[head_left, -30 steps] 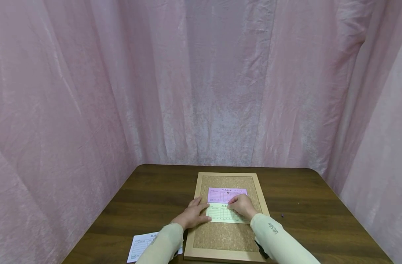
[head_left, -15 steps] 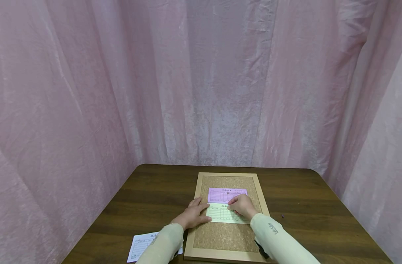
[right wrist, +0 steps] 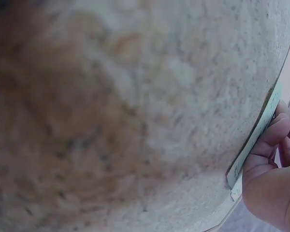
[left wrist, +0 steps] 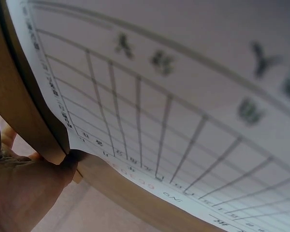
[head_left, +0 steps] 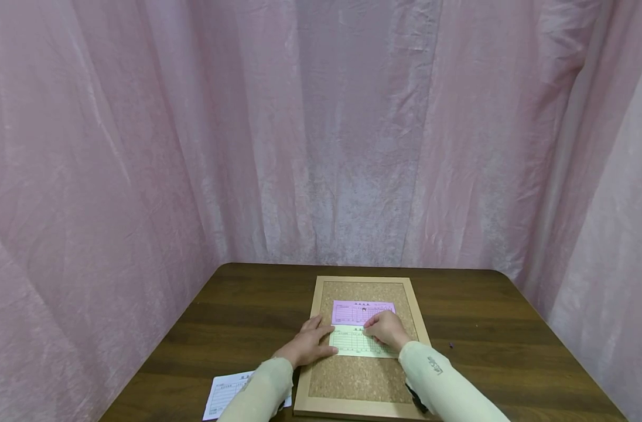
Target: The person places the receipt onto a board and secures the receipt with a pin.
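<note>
A pale green form slip (head_left: 347,341) lies on a wood-framed corkboard (head_left: 360,378), just below a pink form slip (head_left: 347,312) that has a small pin (head_left: 364,309) in it. My left hand (head_left: 305,346) rests across the board's left frame with spread fingers, index and thumb at the green slip's left edge. In the head view my right hand (head_left: 386,329) is over that slip's upper right, thumb and fingertips together near its top middle. They pinch a small pin-like thing, nearly all hidden. Curled right fingers (right wrist: 275,133) also show against the green slip (right wrist: 256,137) in the right wrist view.
White form slips (head_left: 226,395) lie on the dark wood table (head_left: 258,299) left of the board, partly under the left sleeve. A tiny purple pin-like piece (head_left: 451,345) is on the table to the right. Pink curtains (head_left: 352,146) surround the table's back and sides.
</note>
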Demonstrator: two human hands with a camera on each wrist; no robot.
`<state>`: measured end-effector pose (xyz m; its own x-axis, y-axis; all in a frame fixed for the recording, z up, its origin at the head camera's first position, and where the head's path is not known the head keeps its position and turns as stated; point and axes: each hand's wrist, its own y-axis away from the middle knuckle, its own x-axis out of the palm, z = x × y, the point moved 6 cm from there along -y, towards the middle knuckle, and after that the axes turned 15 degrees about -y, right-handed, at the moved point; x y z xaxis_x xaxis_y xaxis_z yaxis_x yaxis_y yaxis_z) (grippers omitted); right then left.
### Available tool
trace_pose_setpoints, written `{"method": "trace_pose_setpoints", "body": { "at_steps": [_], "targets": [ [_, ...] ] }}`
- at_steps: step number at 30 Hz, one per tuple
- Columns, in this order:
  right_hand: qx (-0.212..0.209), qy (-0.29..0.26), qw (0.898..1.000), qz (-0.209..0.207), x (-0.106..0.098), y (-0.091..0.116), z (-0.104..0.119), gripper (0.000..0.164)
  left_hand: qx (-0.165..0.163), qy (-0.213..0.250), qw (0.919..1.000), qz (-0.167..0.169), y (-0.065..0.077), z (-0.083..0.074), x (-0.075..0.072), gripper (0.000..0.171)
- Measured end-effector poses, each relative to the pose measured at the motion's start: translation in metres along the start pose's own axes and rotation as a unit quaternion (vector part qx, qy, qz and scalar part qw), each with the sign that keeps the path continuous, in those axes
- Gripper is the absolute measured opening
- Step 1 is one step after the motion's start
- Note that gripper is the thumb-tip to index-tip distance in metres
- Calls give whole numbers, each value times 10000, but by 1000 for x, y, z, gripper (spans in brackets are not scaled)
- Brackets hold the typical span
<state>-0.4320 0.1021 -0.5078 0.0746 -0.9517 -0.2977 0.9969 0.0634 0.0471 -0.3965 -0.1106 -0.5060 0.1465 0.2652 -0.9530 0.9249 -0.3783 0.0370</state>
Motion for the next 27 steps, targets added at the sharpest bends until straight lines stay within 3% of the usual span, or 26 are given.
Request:
{"method": "trace_pose_setpoints", "body": {
  "at_steps": [12, 27],
  "targets": [
    [22, -557, 9982, 206, -1, 0, -3, 3, -20, 133, 9999, 39, 1, 0, -1, 63],
    [90, -252, 9995, 144, -2, -4, -6, 7, -41, 133, 9999, 88, 2, 0, 0, 64]
  ]
}}
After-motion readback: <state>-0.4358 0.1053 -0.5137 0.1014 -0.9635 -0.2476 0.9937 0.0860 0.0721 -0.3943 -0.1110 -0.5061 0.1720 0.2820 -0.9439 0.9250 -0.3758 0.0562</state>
